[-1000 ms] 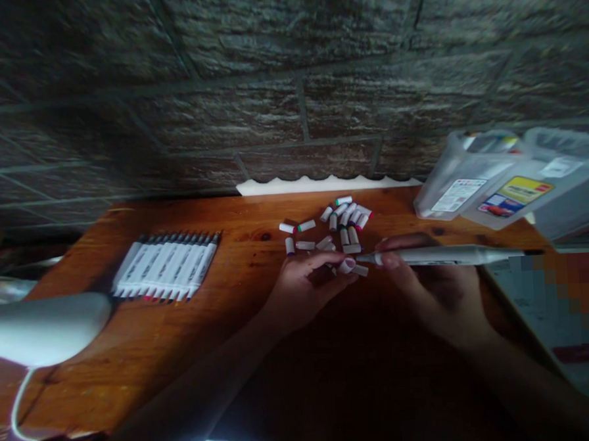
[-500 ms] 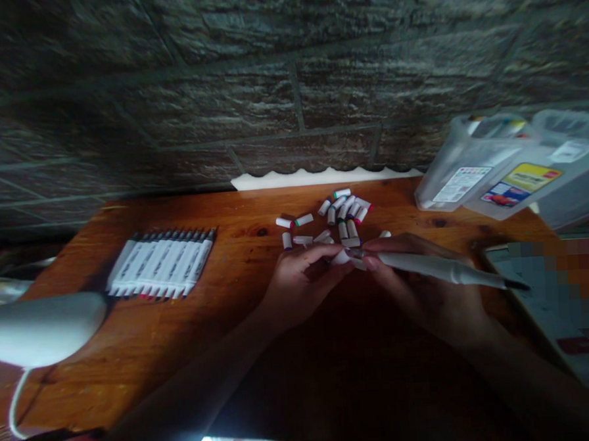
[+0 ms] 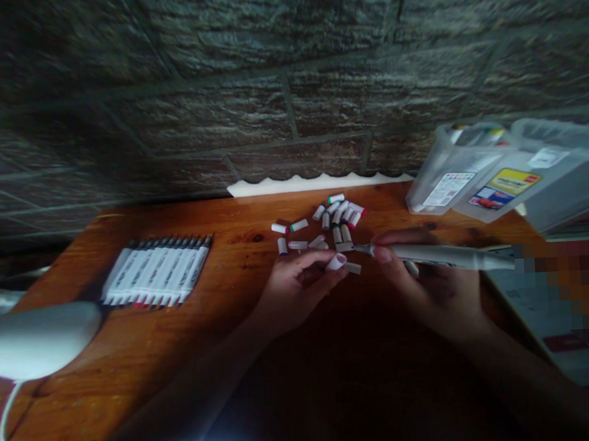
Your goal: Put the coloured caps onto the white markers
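Note:
Between the thumb and fingers of my left hand [image 3: 298, 283] is a white marker cap [image 3: 337, 262], its open end toward the right. My right hand [image 3: 426, 279] grips a white marker [image 3: 434, 254] whose bare tip points left, a short gap from that cap. Just beyond my fingers lies a loose group of white marker caps [image 3: 341, 213] with coloured ends. One more cap [image 3: 353, 268] rests right beside the held one. A row of white markers [image 3: 156, 274] lies side by side on the left of the wooden table [image 3: 230, 303].
Clear plastic marker cases [image 3: 490, 190] stand at the back right. A tablet-like screen [image 3: 541, 313], partly blurred, is at the right edge. On the left a white lamp head [image 3: 44, 339] overhangs the table. The brick wall [image 3: 248, 98] rises behind.
The marker in my right hand has come away from the cap in my left hand, leaving a gap and showing its tip. The whole view has shifted slightly.

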Demonstrator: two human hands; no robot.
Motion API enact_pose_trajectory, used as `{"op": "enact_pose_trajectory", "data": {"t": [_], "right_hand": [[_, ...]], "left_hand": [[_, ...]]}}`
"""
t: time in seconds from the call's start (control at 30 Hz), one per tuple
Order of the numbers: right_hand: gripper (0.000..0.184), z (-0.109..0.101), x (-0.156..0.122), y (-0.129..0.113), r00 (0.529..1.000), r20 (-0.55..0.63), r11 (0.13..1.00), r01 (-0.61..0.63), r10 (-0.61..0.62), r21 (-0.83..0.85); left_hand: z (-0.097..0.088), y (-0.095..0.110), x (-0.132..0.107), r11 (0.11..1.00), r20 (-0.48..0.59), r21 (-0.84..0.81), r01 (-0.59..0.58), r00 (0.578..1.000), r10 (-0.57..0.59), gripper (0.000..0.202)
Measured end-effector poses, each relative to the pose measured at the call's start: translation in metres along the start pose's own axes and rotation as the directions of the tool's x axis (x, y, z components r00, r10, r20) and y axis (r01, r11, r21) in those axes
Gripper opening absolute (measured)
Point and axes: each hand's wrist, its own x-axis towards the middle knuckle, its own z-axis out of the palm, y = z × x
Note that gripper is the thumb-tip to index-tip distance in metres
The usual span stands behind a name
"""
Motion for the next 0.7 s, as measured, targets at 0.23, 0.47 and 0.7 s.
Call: {"op": "enact_pose_trajectory", "data": {"t": [0.23,0.47,0.7], "right_hand": [[0.013,0.003,0.001,-0.007,0.988,0.102,0.993,0.12,-0.119,-0.003],[0.013,-0.005,0.011,0.01,0.997,0.002,0.967,0.07,-0.072,-0.246],[0.014,-0.009,0.011,0.014,0.995,-0.081,0.979,-0.072,0.058,-0.189]], "left_hand": [[-0.002,-0.003,-0.001,0.988,0.006,0.104,-0.114,0.993,0.114,0.022],[-0.003,0.003,-0.004,0.985,0.032,0.13,-0.113,0.993,0.11,0.018],[-0.001,0.0,-0.004,1.0,0.022,0.012,-0.012,1.0,0.012,0.02]]}}
